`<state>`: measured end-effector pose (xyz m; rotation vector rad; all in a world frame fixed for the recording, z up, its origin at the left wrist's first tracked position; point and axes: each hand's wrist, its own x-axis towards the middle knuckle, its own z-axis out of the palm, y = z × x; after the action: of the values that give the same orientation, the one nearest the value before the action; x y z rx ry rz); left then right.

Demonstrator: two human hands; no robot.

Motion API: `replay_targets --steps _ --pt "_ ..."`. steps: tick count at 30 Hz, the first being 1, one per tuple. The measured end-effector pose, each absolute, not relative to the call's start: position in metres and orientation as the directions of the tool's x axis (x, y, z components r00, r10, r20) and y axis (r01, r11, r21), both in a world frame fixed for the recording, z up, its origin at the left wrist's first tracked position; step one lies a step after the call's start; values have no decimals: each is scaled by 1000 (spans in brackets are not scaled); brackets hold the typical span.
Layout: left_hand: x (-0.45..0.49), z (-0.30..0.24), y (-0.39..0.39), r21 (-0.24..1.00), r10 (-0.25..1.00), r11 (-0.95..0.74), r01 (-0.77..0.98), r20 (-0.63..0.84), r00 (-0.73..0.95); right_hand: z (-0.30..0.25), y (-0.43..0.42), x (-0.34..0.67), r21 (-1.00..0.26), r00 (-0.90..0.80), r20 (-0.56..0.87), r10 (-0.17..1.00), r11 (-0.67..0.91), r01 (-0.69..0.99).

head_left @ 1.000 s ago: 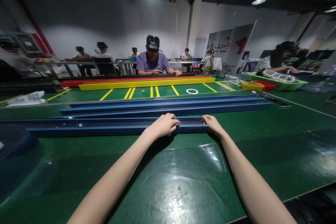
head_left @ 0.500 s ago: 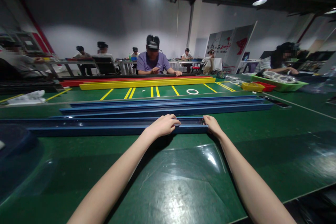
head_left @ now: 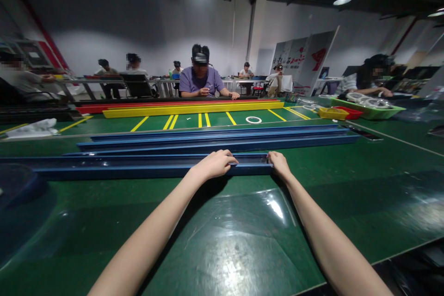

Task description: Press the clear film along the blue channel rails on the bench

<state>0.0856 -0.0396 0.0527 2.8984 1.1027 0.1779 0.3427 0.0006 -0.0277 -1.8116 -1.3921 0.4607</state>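
Observation:
A long blue channel rail point(head_left: 132, 166) lies across the green table point(head_left: 347, 185) in front of me. My left hand point(head_left: 215, 165) is curled over its near wall, a little left of the rail's right end, fingers closed on the edge. At that right end, my right hand point(head_left: 278, 163) grips the end of the same rail. Two more blue rails point(head_left: 215, 141) lie parallel just behind it.
Yellow and red rails point(head_left: 190, 109) lie further back, in front of a seated person in a purple shirt point(head_left: 201, 81). A white ring point(head_left: 253, 120) lies on the table. A green tray point(head_left: 371, 110) and small yellow and red trays stand at right, by another person.
Both hands stay on the near blue rail. The view has tilted slightly, so the scene sits a little higher in the picture.

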Motion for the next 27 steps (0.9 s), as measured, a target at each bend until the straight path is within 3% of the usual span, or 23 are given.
replay_targets --steps 15,27 --pt "86 54 -40 80 669 -743 665 84 738 -21 -2 339 -721 349 162 923 -131 680" --pt "88 51 -40 62 660 -751 658 123 741 -21 -3 345 -774 190 153 970 -2 634"
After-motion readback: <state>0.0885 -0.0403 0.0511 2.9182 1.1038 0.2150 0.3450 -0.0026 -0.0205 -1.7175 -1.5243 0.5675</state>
